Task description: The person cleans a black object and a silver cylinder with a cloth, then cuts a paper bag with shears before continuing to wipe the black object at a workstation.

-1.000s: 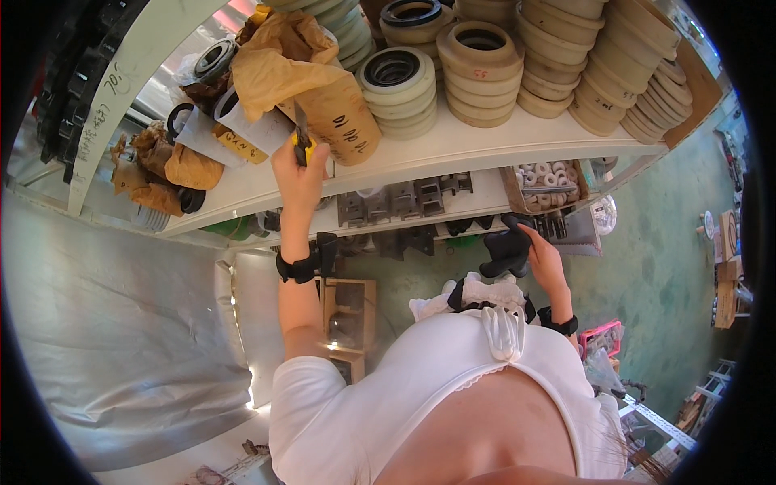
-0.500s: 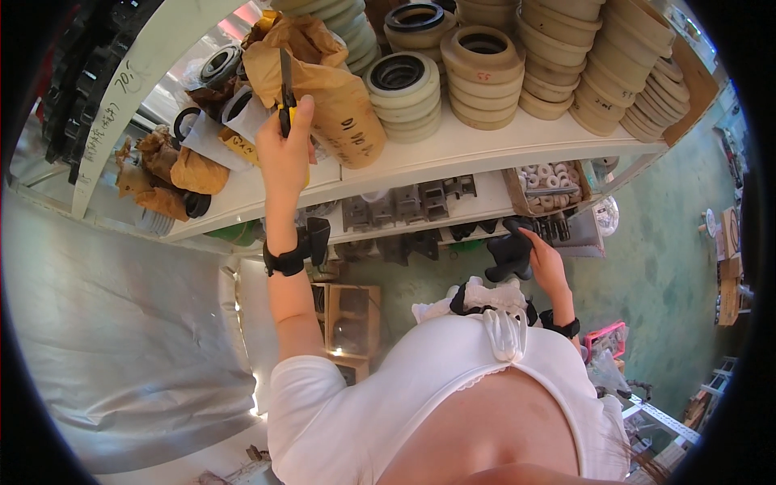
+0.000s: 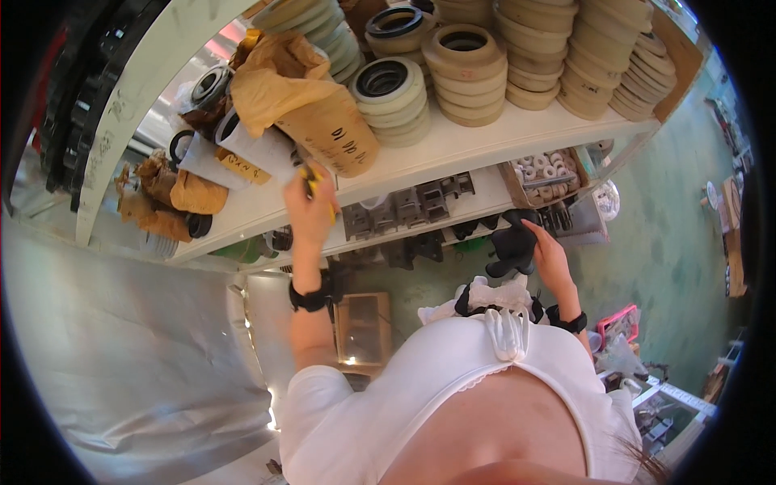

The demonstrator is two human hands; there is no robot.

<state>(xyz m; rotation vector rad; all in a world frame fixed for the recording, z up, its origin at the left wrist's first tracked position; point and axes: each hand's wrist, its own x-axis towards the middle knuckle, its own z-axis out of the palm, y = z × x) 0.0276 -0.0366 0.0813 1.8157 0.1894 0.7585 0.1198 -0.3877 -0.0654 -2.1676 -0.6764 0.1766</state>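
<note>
Gripping a yellow-handled tool (image 3: 311,184) at upper centre-left of the frame, the left hand (image 3: 309,214) has its fingers curled tight round the handle, just below a brown paper bag (image 3: 311,109) on the white shelf (image 3: 453,153). Right hand (image 3: 548,257), centre-right, fingers wrapped on a black object (image 3: 512,245) in front of the lower shelf. Stacked tan rings (image 3: 465,73) sit above, top centre.

The left hand (image 3: 309,212) is raised to the white shelf (image 3: 453,153), gripping a yellow-handled tool (image 3: 311,179) just below a brown paper bag (image 3: 311,105) that stands on it. Stacked tan rings (image 3: 465,73) sit right of the bag. Under the shelf, the right hand (image 3: 548,257) holds a black object (image 3: 513,246).
</note>
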